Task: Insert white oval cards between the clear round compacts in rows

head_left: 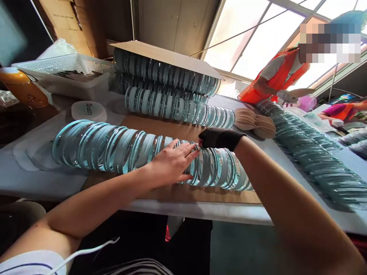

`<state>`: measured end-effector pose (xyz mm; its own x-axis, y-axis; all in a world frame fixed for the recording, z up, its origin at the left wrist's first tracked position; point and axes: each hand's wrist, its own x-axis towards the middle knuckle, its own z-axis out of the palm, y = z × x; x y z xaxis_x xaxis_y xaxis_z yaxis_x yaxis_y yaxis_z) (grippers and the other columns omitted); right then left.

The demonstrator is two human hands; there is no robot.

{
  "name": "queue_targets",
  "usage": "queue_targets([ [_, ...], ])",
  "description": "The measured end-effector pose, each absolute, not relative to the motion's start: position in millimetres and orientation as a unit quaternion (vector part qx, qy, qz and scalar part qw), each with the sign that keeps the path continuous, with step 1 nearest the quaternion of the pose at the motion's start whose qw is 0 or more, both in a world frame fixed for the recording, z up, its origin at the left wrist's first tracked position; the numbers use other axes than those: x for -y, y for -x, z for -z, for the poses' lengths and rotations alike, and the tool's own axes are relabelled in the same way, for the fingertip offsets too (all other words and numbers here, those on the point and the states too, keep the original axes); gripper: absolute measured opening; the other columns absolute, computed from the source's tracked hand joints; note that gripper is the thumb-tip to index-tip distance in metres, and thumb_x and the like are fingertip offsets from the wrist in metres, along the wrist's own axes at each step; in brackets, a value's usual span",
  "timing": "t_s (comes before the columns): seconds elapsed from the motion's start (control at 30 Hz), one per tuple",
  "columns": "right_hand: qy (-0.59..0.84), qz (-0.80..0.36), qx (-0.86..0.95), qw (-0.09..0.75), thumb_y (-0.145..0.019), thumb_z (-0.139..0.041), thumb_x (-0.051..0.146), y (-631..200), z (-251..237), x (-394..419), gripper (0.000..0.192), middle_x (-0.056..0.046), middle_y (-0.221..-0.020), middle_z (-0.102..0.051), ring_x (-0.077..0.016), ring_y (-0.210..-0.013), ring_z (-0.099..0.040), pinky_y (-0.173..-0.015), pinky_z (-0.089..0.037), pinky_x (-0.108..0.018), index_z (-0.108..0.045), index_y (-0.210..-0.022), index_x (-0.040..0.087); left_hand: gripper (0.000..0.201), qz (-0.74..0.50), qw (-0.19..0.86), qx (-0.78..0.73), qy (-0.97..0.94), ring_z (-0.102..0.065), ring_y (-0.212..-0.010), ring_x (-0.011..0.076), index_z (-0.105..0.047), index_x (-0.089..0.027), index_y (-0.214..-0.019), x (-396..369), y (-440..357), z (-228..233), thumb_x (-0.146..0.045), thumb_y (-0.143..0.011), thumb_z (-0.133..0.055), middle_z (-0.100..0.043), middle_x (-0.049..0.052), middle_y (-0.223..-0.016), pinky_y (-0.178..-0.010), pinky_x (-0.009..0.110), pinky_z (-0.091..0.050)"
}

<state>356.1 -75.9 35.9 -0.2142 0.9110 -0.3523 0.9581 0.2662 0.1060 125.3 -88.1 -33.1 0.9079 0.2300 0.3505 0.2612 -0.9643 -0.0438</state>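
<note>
A long row of round glass discs (133, 151) stands on edge across the table in front of me, packed face to face. My left hand (173, 160) is bare and lies over the middle of this row, fingers stretched out along the rims. Just right of its fingertips is my right hand (219, 139), in a black dotted glove. Its fingers are curled together at the top edge of the discs, and what they pinch, if anything, is hidden. Brown cardboard (172, 194) lies beneath the row.
Behind stands another row of glass discs (177, 109), with more stacked under a cardboard sheet (169, 57). Brown round pads (255, 122) lie to the right. At left are a white basket (94, 86), an orange bottle (24, 88) and a white disc marked "Beauty" (88, 110). A person (275, 76) in an orange vest works opposite.
</note>
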Motion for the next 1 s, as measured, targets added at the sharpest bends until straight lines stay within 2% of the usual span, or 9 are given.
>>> queue_targets([
  [0.13,-0.630,0.022,-0.730,0.265,-0.080,-0.057,0.017,-346,-44,81,0.026,-0.010,-0.091,-0.074,-0.0175,-0.077,-0.066,-0.068,-0.048,-0.027,-0.075,-0.097,0.012,0.076,0.166,0.047,0.127,0.977,-0.035,-0.143,0.0284,-0.034,-0.015,-0.149,89,-125,31,-0.058,-0.089,-0.054,-0.035,0.015,-0.157,-0.119,0.051,-0.018],
  [0.23,-0.654,-0.027,-0.704,0.277,-0.078,-0.063,0.031,-338,-45,84,0.035,-0.016,-0.098,-0.072,-0.0249,-0.086,-0.068,-0.070,-0.049,-0.032,-0.073,-0.104,0.010,0.078,0.165,0.046,0.130,0.977,-0.036,-0.142,0.0285,-0.032,-0.014,-0.150,88,-127,32,-0.057,-0.089,-0.055,-0.035,0.015,-0.156,-0.118,0.051,-0.019],
  [0.3,-0.669,-0.036,-0.691,0.272,-0.081,-0.060,0.030,-333,-45,87,0.034,-0.016,-0.101,-0.072,-0.0250,-0.091,-0.068,-0.073,-0.049,-0.031,-0.073,-0.106,0.012,0.079,0.166,0.044,0.127,0.977,-0.036,-0.142,0.0281,-0.032,-0.014,-0.150,87,-128,33,-0.057,-0.088,-0.056,-0.036,0.014,-0.156,-0.119,0.050,-0.018],
  [0.5,-0.733,-0.101,-0.652,0.165,-0.092,-0.043,0.025,-310,-41,140,0.032,-0.016,-0.102,-0.071,-0.0257,-0.096,-0.067,-0.072,-0.046,-0.030,-0.068,-0.110,0.015,0.077,0.163,0.023,0.136,0.977,-0.037,-0.141,0.0286,-0.036,-0.016,-0.148,87,-128,31,-0.055,-0.086,-0.058,-0.040,0.014,-0.154,-0.118,0.049,-0.019],
  [0.63,-0.741,-0.145,-0.635,0.162,-0.097,-0.032,0.022,-282,-17,203,0.038,-0.018,-0.103,-0.069,-0.0270,-0.087,-0.068,-0.064,-0.042,-0.031,-0.065,-0.115,0.014,0.077,0.153,0.017,0.132,0.979,-0.036,-0.142,0.0285,-0.035,-0.017,-0.149,86,-128,31,-0.056,-0.087,-0.057,-0.037,0.013,-0.155,-0.118,0.048,-0.016],
  [0.77,-0.758,-0.093,-0.627,0.153,-0.095,-0.035,0.017,-262,46,250,0.036,-0.014,-0.096,-0.071,-0.0235,-0.075,-0.068,-0.055,-0.038,-0.028,-0.067,-0.111,0.018,0.075,0.147,0.007,0.133,0.980,-0.037,-0.141,0.0282,-0.035,-0.018,-0.149,84,-127,31,-0.055,-0.087,-0.056,-0.038,0.013,-0.155,-0.118,0.048,-0.016],
  [0.87,-0.777,-0.077,-0.614,0.111,-0.096,-0.040,0.021,-260,93,267,0.033,-0.015,-0.101,-0.072,-0.0246,-0.077,-0.069,-0.057,-0.042,-0.029,-0.069,-0.112,0.020,0.072,0.142,-0.004,0.125,0.982,-0.040,-0.139,0.0273,-0.037,-0.017,-0.148,81,-123,24,-0.053,-0.088,-0.057,-0.039,0.013,-0.154,-0.117,0.047,-0.019],
  [0.93,-0.781,-0.063,-0.619,0.062,-0.097,-0.043,0.028,-269,103,272,0.031,-0.013,-0.100,-0.073,-0.0249,-0.080,-0.069,-0.061,-0.045,-0.031,-0.071,-0.107,0.022,0.067,0.128,-0.016,0.119,0.984,-0.040,-0.139,0.0269,-0.040,-0.019,-0.146,80,-124,15,-0.052,-0.090,-0.056,-0.041,0.012,-0.153,-0.117,0.047,-0.021],
  [1.0,-0.787,-0.066,-0.614,0.000,-0.098,-0.043,0.033,-286,89,272,0.033,-0.010,-0.093,-0.073,-0.0232,-0.082,-0.069,-0.065,-0.047,-0.030,-0.073,-0.099,0.022,0.063,0.122,-0.023,0.113,0.986,-0.038,-0.141,0.0275,-0.043,-0.020,-0.144,80,-131,4,-0.052,-0.091,-0.054,-0.042,0.011,-0.153,-0.116,0.047,-0.022],
])
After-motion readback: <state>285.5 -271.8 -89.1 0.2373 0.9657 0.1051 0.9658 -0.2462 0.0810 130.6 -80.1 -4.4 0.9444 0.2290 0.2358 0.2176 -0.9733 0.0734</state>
